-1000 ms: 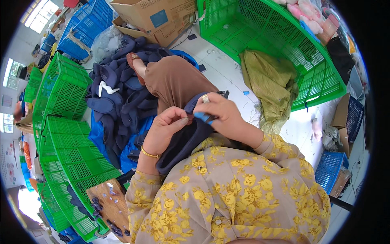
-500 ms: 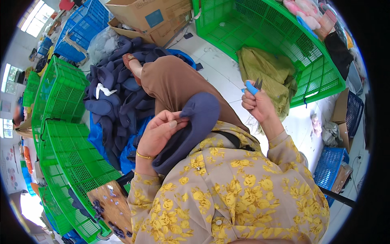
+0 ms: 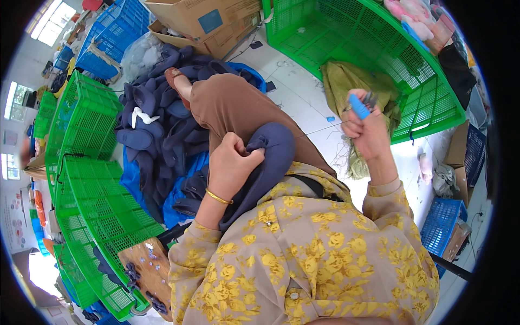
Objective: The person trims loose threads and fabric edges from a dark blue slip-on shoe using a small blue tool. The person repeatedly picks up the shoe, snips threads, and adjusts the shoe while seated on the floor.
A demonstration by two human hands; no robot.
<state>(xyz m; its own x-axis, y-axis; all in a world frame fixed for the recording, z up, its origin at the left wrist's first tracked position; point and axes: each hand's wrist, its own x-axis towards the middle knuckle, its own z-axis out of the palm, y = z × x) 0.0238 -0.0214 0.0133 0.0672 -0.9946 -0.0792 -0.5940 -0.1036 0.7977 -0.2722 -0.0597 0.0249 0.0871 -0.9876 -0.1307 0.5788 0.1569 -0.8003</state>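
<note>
My left hand (image 3: 230,165) pinches the edge of a navy blue fabric slipper (image 3: 279,146), which lies across my lap. Its fingers are closed on the cloth, and the fingertips are partly hidden. Off to the right, my right hand (image 3: 369,130) is raised over the floor, closed around small dark scissors (image 3: 370,99) whose blades are blurred. A blue wrap (image 3: 358,106) covers one finger of that hand. From the slipper a thin dark thread (image 3: 319,130) stretches taut to my right hand.
A heap of navy slippers (image 3: 157,124) lies on a blue sheet (image 3: 130,176) at the left. Green crates (image 3: 95,200) stand beside it; a large green crate (image 3: 346,32) holds an olive sack (image 3: 346,81). A wooden board (image 3: 149,265) with dark scraps is at lower left.
My right hand has moved right and slightly up, with thread now visible stretching to it. My left hand has turned knuckles-up and shifted right along the slipper. A small blue scrap now shows beside the sack.
</note>
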